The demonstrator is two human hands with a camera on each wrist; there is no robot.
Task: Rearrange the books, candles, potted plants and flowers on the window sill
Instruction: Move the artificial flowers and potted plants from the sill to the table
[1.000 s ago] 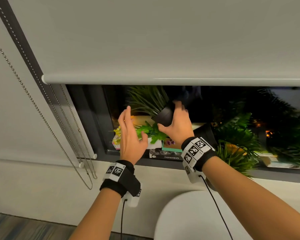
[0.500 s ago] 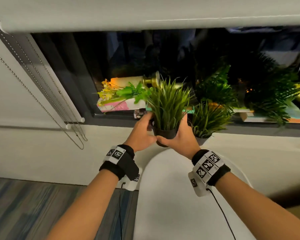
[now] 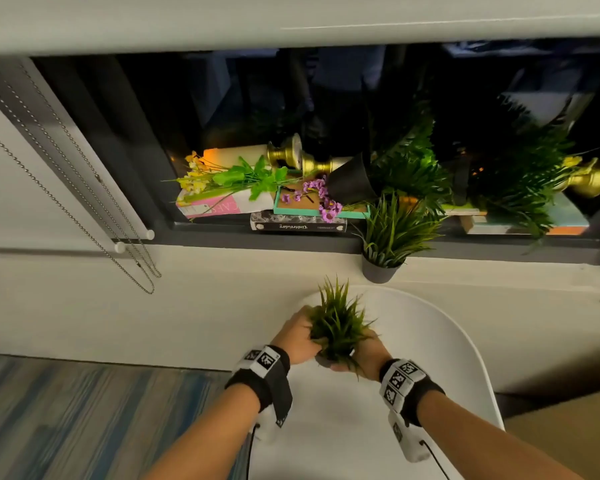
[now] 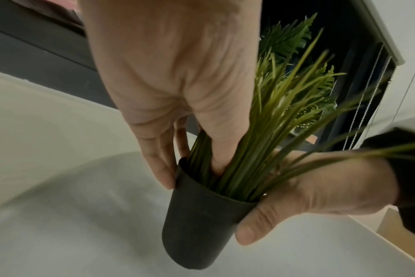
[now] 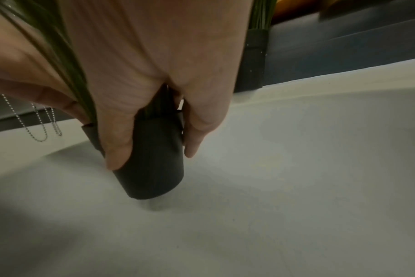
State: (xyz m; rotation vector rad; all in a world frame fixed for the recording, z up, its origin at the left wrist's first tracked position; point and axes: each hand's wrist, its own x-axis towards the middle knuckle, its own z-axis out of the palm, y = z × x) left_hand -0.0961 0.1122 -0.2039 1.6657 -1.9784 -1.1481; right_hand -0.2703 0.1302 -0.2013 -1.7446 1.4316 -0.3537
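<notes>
A small grass plant (image 3: 336, 323) in a dark pot (image 4: 199, 215) is held by both hands low over the white round table (image 3: 413, 341). My left hand (image 3: 300, 336) pinches the pot's rim, with the thumb down among the blades and the fingers (image 4: 159, 168) outside. From the other side my right hand (image 3: 366, 355) grips the pot (image 5: 154, 165), thumb (image 5: 116, 150) along its wall. The pot is slightly tilted, its base close to the tabletop. On the window sill (image 3: 222, 233) lie books (image 3: 297, 226), yellow flowers (image 3: 194, 174), purple flowers (image 3: 321, 195) and gold-based candles (image 3: 284, 152).
A second grass plant in a grey pot (image 3: 380, 270) stands at the table's far edge below the sill. A black pot with a fern (image 3: 354, 183) lies toppled on the books. Bead chains (image 3: 125, 258) hang at the left. The roller blind (image 3: 291, 19) hangs above.
The grass plant has come away from the sill, down and toward me, to just over the white table. The left hand joined the right on the pot.
</notes>
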